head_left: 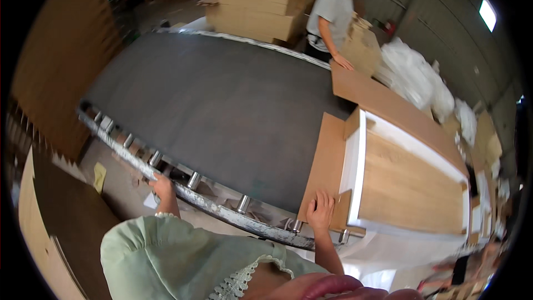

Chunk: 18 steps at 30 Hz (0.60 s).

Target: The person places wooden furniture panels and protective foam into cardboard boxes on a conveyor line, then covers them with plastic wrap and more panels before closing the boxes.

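Note:
My left hand (162,189) is closed over the worn metal side rail (208,204) of a conveyor with a dark grey belt (222,100). Flat on a brown cardboard flap (323,161) lies my right hand (321,211), its fingers stretched out and a little apart. That flap belongs to an open carton to my right. Inside the carton sits a wooden panel (411,183) framed by white edging (358,172). On the far side, a co-worker's hand (343,62) touches the carton's long raised flap (388,97).
A co-worker in a grey shirt (331,11) stands across the conveyor. Behind it are stacked flat cartons (252,5). White plastic bundles (408,69) lie at the far right. Tall brown boards (61,55) stand at the left. Shiny rollers (194,180) show along the near rail.

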### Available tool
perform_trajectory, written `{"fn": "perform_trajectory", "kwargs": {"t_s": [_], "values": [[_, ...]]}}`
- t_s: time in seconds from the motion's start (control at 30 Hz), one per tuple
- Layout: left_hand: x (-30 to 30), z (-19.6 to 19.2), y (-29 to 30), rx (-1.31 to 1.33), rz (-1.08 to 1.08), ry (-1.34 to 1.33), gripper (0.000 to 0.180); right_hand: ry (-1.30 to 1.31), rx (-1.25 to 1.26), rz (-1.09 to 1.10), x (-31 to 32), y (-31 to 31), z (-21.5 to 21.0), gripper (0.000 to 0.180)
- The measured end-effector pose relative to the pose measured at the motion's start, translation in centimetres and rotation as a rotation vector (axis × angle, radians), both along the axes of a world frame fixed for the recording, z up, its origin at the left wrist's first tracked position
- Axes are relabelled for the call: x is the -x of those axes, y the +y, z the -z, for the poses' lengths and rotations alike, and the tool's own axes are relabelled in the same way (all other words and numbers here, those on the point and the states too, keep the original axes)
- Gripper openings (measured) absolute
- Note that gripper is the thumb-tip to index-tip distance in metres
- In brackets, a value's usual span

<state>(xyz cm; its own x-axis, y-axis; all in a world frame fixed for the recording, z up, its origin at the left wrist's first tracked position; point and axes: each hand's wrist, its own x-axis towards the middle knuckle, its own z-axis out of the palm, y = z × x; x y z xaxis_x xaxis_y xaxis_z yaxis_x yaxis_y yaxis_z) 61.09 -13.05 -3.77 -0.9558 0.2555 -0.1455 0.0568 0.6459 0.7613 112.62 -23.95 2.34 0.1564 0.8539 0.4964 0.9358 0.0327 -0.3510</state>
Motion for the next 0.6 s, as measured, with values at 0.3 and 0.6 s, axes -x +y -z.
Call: {"fn": "perform_trajectory", "kwargs": {"t_s": [0.3,0.6], "values": [[-2.6,-2.1,1.1,0.098,-0.122,-0.016,0.050,-0.145,-0.041,-0.064,-2.0,-1.5,1.3,0.027],[-2.7,-2.1,0.8,0.077,-0.130,-0.028,0.050,-0.122,-0.028,-0.027,0.4,-0.6,0.6,0.029]]}}
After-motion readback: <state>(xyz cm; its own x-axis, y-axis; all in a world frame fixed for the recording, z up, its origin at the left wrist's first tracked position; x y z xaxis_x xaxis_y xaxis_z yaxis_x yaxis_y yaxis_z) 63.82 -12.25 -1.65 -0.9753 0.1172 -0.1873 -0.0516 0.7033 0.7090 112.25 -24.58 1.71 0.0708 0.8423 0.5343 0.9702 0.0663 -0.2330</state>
